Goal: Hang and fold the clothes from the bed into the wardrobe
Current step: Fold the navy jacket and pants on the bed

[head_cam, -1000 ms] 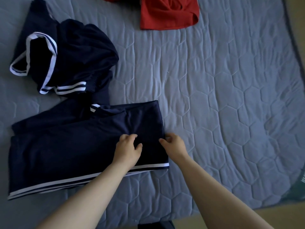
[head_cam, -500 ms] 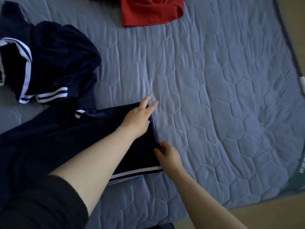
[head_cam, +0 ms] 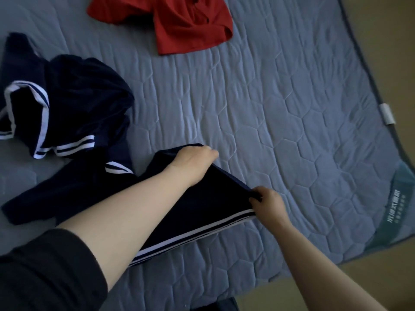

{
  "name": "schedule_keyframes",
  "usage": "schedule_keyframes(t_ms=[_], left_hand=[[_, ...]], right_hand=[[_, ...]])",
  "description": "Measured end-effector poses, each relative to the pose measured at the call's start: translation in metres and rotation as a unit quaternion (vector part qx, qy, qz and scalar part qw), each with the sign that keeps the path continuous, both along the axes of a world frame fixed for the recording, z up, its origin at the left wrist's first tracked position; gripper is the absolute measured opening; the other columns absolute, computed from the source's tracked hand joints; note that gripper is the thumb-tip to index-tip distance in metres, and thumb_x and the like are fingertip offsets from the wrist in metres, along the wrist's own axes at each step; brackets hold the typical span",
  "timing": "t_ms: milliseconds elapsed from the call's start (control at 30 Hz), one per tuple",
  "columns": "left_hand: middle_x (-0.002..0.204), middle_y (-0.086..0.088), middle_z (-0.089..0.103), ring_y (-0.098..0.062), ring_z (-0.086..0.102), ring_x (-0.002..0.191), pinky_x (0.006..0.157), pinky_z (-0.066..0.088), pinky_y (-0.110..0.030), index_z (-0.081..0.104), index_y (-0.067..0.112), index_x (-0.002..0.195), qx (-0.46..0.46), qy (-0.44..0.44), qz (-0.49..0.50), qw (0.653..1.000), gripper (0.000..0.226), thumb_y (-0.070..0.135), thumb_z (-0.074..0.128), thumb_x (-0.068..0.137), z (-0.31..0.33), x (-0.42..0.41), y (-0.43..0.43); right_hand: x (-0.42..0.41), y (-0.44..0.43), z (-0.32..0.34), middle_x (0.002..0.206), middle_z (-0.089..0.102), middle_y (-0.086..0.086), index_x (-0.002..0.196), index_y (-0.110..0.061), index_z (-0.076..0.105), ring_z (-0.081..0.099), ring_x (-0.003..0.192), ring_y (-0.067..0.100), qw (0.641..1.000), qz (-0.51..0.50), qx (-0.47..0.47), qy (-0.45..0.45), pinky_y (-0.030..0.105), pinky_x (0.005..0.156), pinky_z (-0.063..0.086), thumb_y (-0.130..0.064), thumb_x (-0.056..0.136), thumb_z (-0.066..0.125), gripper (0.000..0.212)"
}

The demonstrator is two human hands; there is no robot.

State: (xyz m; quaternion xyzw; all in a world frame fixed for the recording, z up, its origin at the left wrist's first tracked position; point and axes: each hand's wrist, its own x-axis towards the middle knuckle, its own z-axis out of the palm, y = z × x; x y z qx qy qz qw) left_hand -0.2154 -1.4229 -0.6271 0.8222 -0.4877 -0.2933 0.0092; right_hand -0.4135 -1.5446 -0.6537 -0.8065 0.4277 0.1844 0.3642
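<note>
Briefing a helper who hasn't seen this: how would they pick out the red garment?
Start at the blue quilted bed. Toward its far side lies a crumpled red garment. It alone is red; the navy heap and the navy garment nearer by carry white stripes.

I see a navy garment (head_cam: 208, 198) with white stripes along its hem near the front edge of the bed (head_cam: 292, 108). Its right side is raised off the quilt, gripped at the far corner by the left hand (head_cam: 193, 163) and pinched near the hem by the right hand (head_cam: 267, 204). A second navy garment (head_cam: 85, 108) with white-striped trim lies crumpled just beyond it to the left, and a red garment (head_cam: 186, 25) lies bunched farther back.
</note>
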Motion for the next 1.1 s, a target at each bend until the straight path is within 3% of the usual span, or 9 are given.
schedule_keyframes(t_ms=[133, 367, 767, 900, 1100], left_hand=[[0.099, -0.011, 0.047, -0.031, 0.055, 0.085, 0.066, 0.042, -0.038, 0.051, 0.006, 0.098, -0.06, -0.015, 0.04, 0.997, 0.014, 0.0, 0.043, 0.088, 0.015, 0.004, -0.03], [0.112, -0.015, 0.052, -0.035, 0.055, 0.1, 0.08, 0.042, -0.038, 0.06, 0.004, 0.103, -0.074, -0.006, 0.105, 0.992, 0.025, 0.0, 0.042, 0.087, 0.03, 0.028, -0.026], [0.115, -0.008, 0.057, -0.029, 0.057, 0.103, 0.091, 0.044, -0.038, 0.067, 0.005, 0.106, -0.12, 0.029, 0.187, 0.975, 0.028, -0.003, 0.055, 0.082, 0.068, 0.034, 0.129], [0.113, -0.005, 0.058, -0.024, 0.059, 0.102, 0.093, 0.043, -0.03, 0.069, 0.005, 0.105, -0.112, 0.047, 0.212, 0.97, 0.028, -0.003, 0.057, 0.081, 0.068, 0.038, 0.194], [0.12, 0.002, 0.054, -0.018, 0.058, 0.103, 0.09, 0.043, -0.023, 0.067, 0.004, 0.11, -0.11, 0.06, 0.235, 0.964, 0.033, -0.007, 0.051, 0.084, 0.051, 0.038, 0.276]], right_hand=[[0.011, -0.036, 0.022, 0.088, 0.066, 0.01, 0.094, -0.005, 0.068, 0.061, 0.082, 0.026, 0.997, 0.027, -0.064, -0.022, 0.031, 0.064, 0.044, -0.007, 0.086, 0.058, 0.013], [0.018, -0.012, 0.048, 0.088, 0.062, 0.002, 0.096, -0.013, 0.064, 0.058, 0.081, 0.019, 0.995, -0.022, -0.054, -0.086, 0.03, 0.065, 0.045, -0.017, 0.083, 0.063, 0.015], [0.033, 0.112, 0.1, 0.085, 0.056, -0.011, 0.1, -0.02, 0.064, 0.049, 0.075, 0.003, 0.98, 0.086, -0.035, -0.178, 0.016, 0.064, 0.036, -0.015, 0.075, 0.068, 0.027], [0.044, 0.17, 0.107, 0.079, 0.049, -0.016, 0.1, -0.018, 0.061, 0.049, 0.07, 0.004, 0.978, 0.11, -0.004, -0.179, 0.024, 0.063, 0.046, -0.015, 0.076, 0.067, 0.025], [0.054, 0.259, 0.098, 0.073, 0.049, -0.013, 0.095, -0.021, 0.057, 0.049, 0.068, 0.008, 0.975, 0.146, 0.011, -0.165, 0.026, 0.062, 0.045, -0.021, 0.078, 0.066, 0.019]])
